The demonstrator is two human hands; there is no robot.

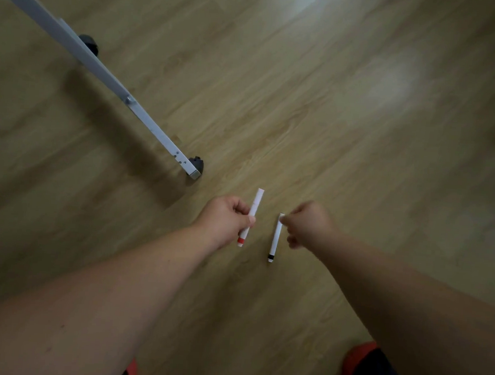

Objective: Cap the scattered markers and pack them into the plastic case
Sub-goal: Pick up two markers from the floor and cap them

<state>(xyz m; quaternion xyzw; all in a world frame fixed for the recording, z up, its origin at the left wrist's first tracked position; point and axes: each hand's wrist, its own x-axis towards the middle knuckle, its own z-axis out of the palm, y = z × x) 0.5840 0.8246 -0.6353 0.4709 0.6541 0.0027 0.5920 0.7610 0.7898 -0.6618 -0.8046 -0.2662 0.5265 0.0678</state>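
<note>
Gathering step: your left hand [227, 218] is gripping the red-banded marker [250, 218] and your right hand [307, 224] is pinching the black-banded marker [275, 238] above the floor [331, 120]; next, probably carrying both to the unseen case.

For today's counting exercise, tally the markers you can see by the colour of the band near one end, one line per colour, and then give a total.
Red-banded marker, held in the left hand: 1
Black-banded marker, pinched at its top end by the right hand: 1
Total: 2
</note>
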